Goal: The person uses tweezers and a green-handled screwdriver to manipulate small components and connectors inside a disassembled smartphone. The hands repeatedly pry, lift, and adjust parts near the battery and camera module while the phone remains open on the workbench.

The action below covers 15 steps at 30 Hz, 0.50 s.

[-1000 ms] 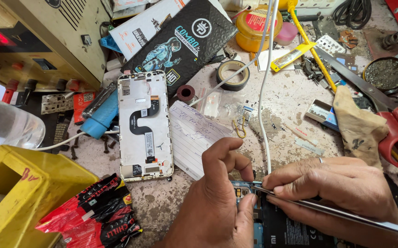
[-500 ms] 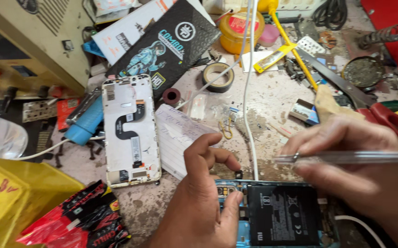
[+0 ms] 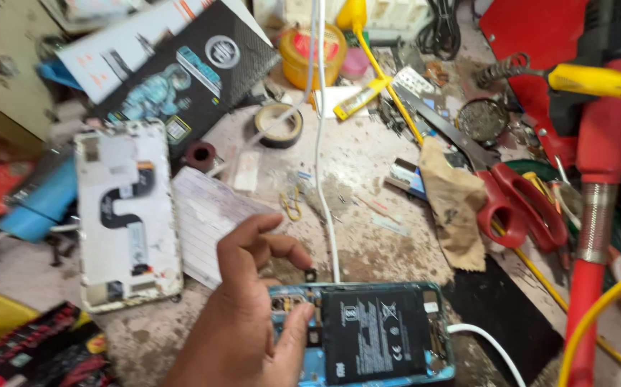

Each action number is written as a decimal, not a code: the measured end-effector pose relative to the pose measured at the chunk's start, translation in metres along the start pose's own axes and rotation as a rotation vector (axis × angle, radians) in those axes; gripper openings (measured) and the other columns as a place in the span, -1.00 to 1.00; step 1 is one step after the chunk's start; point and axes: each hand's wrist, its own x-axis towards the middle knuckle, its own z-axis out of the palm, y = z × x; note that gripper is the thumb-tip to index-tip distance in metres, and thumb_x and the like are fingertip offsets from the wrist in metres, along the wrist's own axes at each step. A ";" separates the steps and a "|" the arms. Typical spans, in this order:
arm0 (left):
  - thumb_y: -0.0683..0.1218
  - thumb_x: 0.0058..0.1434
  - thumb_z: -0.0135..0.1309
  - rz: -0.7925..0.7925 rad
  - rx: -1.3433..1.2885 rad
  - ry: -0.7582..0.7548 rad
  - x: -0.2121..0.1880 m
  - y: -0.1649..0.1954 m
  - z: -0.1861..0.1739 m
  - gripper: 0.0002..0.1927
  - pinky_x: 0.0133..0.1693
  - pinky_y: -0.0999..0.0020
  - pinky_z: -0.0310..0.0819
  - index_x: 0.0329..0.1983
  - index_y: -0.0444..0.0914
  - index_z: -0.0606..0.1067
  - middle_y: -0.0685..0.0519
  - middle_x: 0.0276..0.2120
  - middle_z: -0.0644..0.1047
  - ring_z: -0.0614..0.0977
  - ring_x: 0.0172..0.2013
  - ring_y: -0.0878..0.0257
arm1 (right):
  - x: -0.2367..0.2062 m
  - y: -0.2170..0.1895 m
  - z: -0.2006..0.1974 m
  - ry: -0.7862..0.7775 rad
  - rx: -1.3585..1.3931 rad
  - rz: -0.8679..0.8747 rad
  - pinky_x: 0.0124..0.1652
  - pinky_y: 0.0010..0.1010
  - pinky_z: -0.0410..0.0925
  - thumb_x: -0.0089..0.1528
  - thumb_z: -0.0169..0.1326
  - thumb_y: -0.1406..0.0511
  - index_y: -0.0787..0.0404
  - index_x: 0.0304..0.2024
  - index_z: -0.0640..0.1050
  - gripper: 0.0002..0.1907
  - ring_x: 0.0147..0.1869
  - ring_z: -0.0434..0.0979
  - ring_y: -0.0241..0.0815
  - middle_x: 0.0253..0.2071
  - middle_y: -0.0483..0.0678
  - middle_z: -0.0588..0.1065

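Gone from view since the earlier frame is the right hand with its tweezers, while the left hand [image 3: 249, 322], fingers loosely curled and gripping nothing, steadies the opened phone [image 3: 368, 333] on the tabletop [image 3: 368, 215].

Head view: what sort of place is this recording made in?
Most likely a phone repair bench. The left hand rests on an opened phone with its black battery exposed, a detached white phone back panel lies beside it, and red-handled scissors and a tape roll litter the stained worktop.
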 end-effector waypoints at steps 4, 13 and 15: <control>-0.31 0.12 0.19 0.288 -0.004 0.035 -0.002 0.002 0.000 -0.12 -0.09 0.35 0.35 0.37 -0.34 -0.08 -0.06 -0.07 0.44 0.53 -0.09 0.30 | 0.020 -0.012 -0.006 0.068 0.001 -0.029 -0.09 -0.15 0.30 0.29 0.09 0.31 0.30 -0.17 0.51 -0.84 -0.23 0.45 -0.08 -0.30 0.09 0.50; -0.29 0.09 0.15 -0.039 -0.156 0.005 0.006 0.018 -0.008 -0.16 -0.58 0.50 0.34 0.34 -0.26 -0.05 0.00 0.09 0.46 0.59 -0.35 0.43 | 0.038 -0.022 0.000 0.018 -0.002 0.013 -0.27 -0.26 0.24 0.31 0.05 0.32 0.27 -0.12 0.53 -0.85 -0.38 0.37 -0.18 -0.35 0.04 0.48; -0.33 0.16 0.12 0.071 -0.236 0.008 0.005 0.019 -0.005 -0.20 -0.27 0.52 0.40 0.35 -0.31 -0.06 -0.05 0.13 0.47 0.54 -0.10 0.44 | 0.032 -0.021 0.000 0.008 0.000 0.020 -0.30 -0.29 0.23 0.31 0.04 0.32 0.26 -0.11 0.53 -0.84 -0.41 0.35 -0.20 -0.36 0.03 0.47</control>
